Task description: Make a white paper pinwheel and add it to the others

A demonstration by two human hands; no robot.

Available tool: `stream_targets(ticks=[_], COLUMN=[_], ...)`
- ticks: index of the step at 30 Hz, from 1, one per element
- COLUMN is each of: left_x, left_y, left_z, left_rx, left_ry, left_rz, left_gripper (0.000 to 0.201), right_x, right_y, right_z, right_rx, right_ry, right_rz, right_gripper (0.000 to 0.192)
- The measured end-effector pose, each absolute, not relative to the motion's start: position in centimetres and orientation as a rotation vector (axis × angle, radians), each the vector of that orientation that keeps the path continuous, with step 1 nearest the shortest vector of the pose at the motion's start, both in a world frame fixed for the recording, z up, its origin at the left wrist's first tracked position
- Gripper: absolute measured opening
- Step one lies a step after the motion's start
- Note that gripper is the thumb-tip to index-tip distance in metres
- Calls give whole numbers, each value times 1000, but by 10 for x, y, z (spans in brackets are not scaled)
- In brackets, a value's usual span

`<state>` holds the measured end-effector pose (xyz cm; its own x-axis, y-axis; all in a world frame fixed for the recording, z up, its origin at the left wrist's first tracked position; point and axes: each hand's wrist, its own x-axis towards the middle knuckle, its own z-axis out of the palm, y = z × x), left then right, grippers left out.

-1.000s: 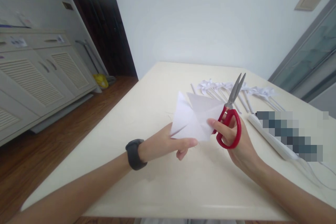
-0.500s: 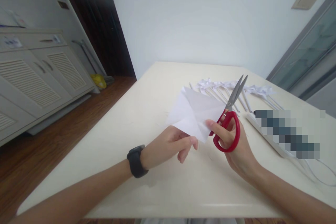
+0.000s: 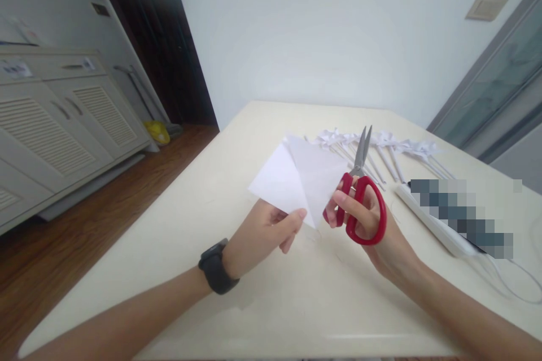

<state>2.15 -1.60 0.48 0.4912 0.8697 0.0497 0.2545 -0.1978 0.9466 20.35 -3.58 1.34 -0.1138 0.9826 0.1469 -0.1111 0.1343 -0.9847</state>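
Note:
A creased square of white paper (image 3: pixel 288 175) is held above the table by my left hand (image 3: pixel 266 231), thumb on top near its lower edge and the other fingers mostly hidden beneath. My right hand (image 3: pixel 372 220) grips red-handled scissors (image 3: pixel 359 163), with the fingers in the loops. Their grey blades point up and away, slightly parted, beside the paper's right side. Whether my right fingertips touch the paper I cannot tell. Behind the paper lie several white paper pinwheels (image 3: pixel 383 138) on white sticks, partly hidden by the paper and scissors.
A long white object (image 3: pixel 432 225), its upper face blurred out, lies at the right with a thin cable (image 3: pixel 516 290) running from it. The cream table (image 3: pixel 212 203) meets a white wall at the back. A louvered cabinet (image 3: pixel 63 118) stands at the left.
My left hand has shifted left with the paper, and the right thumb has come off the paper's corner. The scissors have turned more upright and moved a little left.

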Motion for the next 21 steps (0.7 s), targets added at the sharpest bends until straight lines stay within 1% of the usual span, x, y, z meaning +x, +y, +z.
stream_targets(ticks=[4,7,11,15,18,21], left_x=[12,8,9,12,13,14], left_y=[-7,-3,-4,-5,-6,-7], left_z=[14,16,15,15,17,18], left_rx=[1791,1773,1746,1733,1737,1732], left_ry=[1151,1172,1156,1184,1228,1254], left_rz=[884,981,1086,1083,1071,1052], left_gripper=[56,56,55,55,56,55], right_x=[211,210,209,216,217,208], right_y=[-35,-41,-47,-46,-47,-50], right_z=[7,-2,-10,-19,-20,-7], right_rx=[-953,-982,-957,-983,-979,-935], right_ry=[-1328,-1343,-1403,-1451,-1490,-1517], right_rz=[1366,1440,1507,1610,1677,1716], right_gripper=[34,43,46,50,47,40])
